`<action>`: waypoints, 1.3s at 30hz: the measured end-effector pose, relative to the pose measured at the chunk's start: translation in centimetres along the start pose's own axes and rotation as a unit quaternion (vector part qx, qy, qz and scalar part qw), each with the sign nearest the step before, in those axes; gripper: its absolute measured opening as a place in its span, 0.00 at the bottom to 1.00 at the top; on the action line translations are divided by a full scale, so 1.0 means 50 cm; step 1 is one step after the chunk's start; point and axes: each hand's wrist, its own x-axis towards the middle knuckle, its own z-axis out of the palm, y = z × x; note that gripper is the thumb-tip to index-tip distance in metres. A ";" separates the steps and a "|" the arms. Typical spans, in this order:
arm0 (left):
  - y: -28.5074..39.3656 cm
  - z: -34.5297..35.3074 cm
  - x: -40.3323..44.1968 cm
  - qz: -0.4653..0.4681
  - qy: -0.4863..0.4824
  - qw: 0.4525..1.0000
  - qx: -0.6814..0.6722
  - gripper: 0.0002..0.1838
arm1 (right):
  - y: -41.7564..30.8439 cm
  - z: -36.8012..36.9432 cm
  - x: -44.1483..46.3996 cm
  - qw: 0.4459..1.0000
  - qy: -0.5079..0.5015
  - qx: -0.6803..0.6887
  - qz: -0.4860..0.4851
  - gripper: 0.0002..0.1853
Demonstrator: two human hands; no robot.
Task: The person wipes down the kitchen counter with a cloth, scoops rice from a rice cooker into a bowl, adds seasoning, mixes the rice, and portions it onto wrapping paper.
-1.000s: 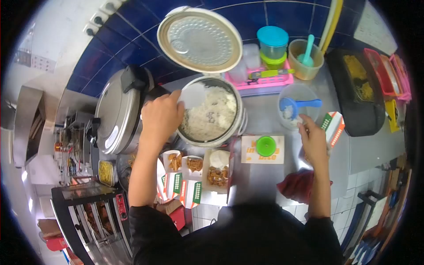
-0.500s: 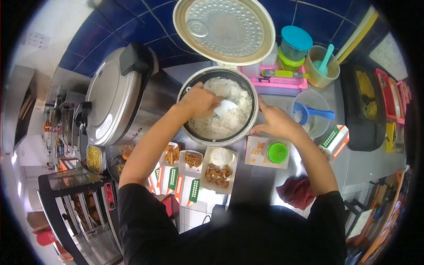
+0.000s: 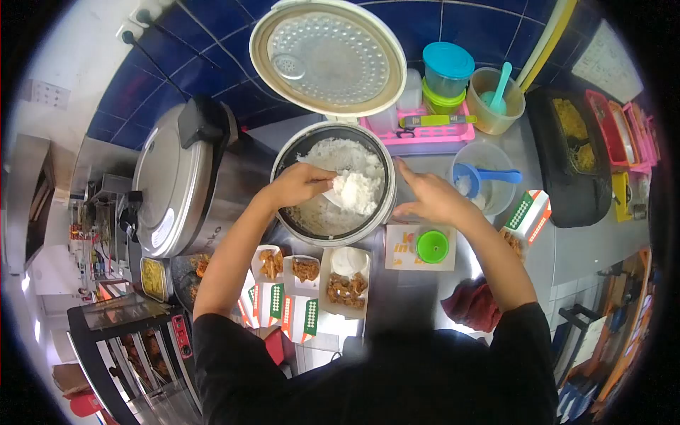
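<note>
My left hand point(image 3: 303, 185) is closed round the handle of a white rice paddle point(image 3: 331, 199). A heap of white rice point(image 3: 355, 193) sits on the paddle, above the rice in the open rice cooker point(image 3: 280, 212). At the cooker's right side, my right hand point(image 3: 433, 195) has its thumb and fingers spread, the fingertips at the outer rim. Whether they press on it I cannot tell. Just below that hand, a green cup point(image 3: 433, 246) stands on a flat white card or box with orange lettering point(image 3: 401, 260).
The cooker's lid point(image 3: 329, 57) stands raised behind. In front are paper boxes of fried food point(image 3: 345, 289). To the right, a clear tub point(image 3: 501, 195) holds a blue scoop point(image 3: 500, 176). A large closed cooker point(image 3: 171, 180) stands left; a dark red cloth point(image 3: 471, 304) lies nearby.
My left hand has lifted the paddle, now heaped with rice, out of the rice bed. My right hand stays beside the cooker. The whole view has shifted slightly.
</note>
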 end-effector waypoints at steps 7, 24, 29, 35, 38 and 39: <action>0.028 -0.070 -0.084 -0.088 0.112 0.989 -0.041 0.18 | 0.099 -0.072 -0.183 0.919 0.288 -0.236 0.130 0.27; 0.362 0.144 0.197 0.159 0.179 0.933 0.268 0.18 | 0.161 -0.107 -0.336 0.849 0.411 -0.299 0.145 0.15; 0.393 0.284 0.269 0.268 0.181 0.753 0.573 0.24 | 0.175 -0.081 -0.339 0.863 0.376 -0.312 0.131 0.16; 0.433 0.179 0.167 0.180 0.246 0.780 0.547 0.21 | 0.182 -0.060 -0.345 0.897 0.291 -0.303 0.136 0.15; 0.435 0.084 0.068 0.071 0.282 0.796 0.530 0.19 | 0.160 -0.056 -0.348 0.914 0.297 -0.243 0.129 0.16; 0.428 0.052 0.027 0.027 0.284 0.797 0.532 0.18 | 0.140 -0.065 -0.341 0.896 0.329 -0.264 0.140 0.17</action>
